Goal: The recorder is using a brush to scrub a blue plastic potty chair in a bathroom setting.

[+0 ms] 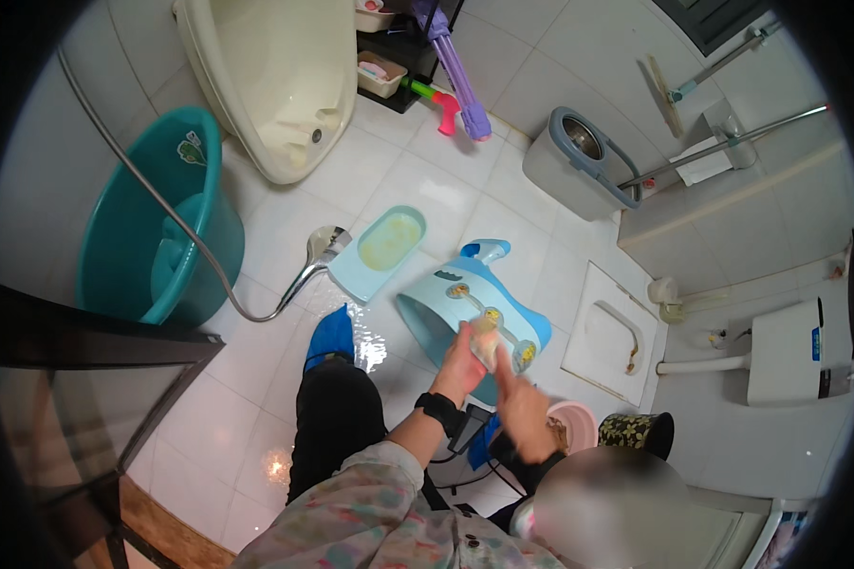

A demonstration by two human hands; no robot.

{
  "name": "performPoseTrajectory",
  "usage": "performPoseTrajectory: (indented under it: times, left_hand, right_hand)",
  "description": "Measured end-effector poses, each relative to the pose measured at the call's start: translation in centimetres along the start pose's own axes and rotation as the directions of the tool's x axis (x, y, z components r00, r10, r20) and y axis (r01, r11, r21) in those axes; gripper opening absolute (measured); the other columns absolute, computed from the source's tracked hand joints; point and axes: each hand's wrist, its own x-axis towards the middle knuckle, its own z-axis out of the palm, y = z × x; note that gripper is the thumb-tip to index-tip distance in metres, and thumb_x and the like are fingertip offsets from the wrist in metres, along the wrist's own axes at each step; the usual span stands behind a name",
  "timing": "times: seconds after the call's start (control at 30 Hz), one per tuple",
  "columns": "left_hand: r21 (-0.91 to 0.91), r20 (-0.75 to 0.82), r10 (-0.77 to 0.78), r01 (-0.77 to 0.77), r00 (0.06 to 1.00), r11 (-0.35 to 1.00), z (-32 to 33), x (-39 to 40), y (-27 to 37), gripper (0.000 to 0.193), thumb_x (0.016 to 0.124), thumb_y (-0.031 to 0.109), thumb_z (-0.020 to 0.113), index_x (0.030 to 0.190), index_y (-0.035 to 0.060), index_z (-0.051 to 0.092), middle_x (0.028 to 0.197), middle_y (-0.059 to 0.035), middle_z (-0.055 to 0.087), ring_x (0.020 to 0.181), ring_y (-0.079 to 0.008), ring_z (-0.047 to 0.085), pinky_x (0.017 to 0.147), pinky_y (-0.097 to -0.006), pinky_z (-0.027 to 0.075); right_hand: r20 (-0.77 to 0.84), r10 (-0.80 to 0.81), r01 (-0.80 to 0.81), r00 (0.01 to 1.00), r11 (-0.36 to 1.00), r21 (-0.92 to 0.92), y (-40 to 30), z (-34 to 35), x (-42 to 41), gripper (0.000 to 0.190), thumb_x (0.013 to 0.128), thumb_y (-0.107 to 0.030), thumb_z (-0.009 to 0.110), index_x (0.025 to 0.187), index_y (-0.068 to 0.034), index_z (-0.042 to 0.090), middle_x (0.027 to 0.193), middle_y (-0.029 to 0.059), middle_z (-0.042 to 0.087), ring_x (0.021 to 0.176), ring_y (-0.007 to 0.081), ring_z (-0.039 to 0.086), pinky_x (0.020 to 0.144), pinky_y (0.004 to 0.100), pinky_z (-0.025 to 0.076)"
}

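Note:
My left hand [461, 364], with a black strap on the wrist, holds a small whitish, pinkish object [485, 340]. It is blurred, so I cannot tell what it is. My right hand [524, 416] is blurred by motion just below, one finger pointing up along the object's right side. Under both hands a light blue plastic shell [434, 299], perhaps a child's potty, lies on the floor with its hollow side towards me. Yellow cartoon decals run along it. Beyond it to the left, a pale turquoise plastic tray [356, 274] has yellowish liquid in its oval hollow.
A chrome shower head [320, 249] on a metal hose lies beside the tray on wet tiles. Around me are a teal tub [231, 242], a urinal [277, 85], a grey mop bucket [555, 167], a squat toilet [605, 341] and a pink basin [580, 423].

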Motion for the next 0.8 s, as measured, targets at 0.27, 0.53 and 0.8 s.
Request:
performPoseTrajectory:
  times: [0.27, 0.53, 0.8]
  left_hand:
    - [-0.036, 0.014, -0.07, 0.07, 0.997, 0.997, 0.9, -1.7, -0.5, 0.048, 0.094, 0.039, 0.039, 0.13, 0.008, 0.034, 0.13, -0.0122, 0.043, 0.117, -0.0271, 0.045, 0.098, -0.0427, 0.036]
    - [0.421, -0.068, 0.125, -0.085, 0.99, 0.903, 0.7, -1.7, -5.4, 0.04, 0.089, 0.027, 0.052, 0.122, 0.0052, 0.047, 0.119, -0.005, 0.052, 0.103, -0.0144, 0.051, 0.089, -0.0304, 0.039]
    - [0.251, -0.149, -0.017, 0.055, 0.989, 0.966, 1.5, -0.8, 0.2, 0.041, 0.091, 0.031, 0.049, 0.121, 0.0034, 0.045, 0.116, -0.0097, 0.053, 0.105, -0.0233, 0.053, 0.087, -0.0398, 0.045]
  right_hand:
    - [-0.058, 0.329, -0.317, 0.943, 0.936, 0.154, 4.6, 0.5, 1.8, 0.045, 0.09, -0.022, 0.044, 0.134, -0.022, 0.034, 0.078, 0.0209, 0.061, 0.066, 0.0378, 0.059, 0.057, 0.0463, 0.045]
    - [-0.083, 0.333, -0.256, 0.939, 0.841, 0.477, 1.9, 1.7, 1.2, 0.047, 0.091, -0.022, 0.042, 0.136, -0.022, 0.03, 0.088, 0.0241, 0.06, 0.077, 0.0405, 0.058, 0.062, 0.0448, 0.045]
    - [-0.072, 0.245, -0.193, 0.967, 0.885, 0.423, 1.1, 3.6, -2.3, 0.048, 0.09, -0.018, 0.043, 0.136, -0.022, 0.031, 0.084, 0.022, 0.06, 0.076, 0.0381, 0.059, 0.063, 0.0429, 0.046]
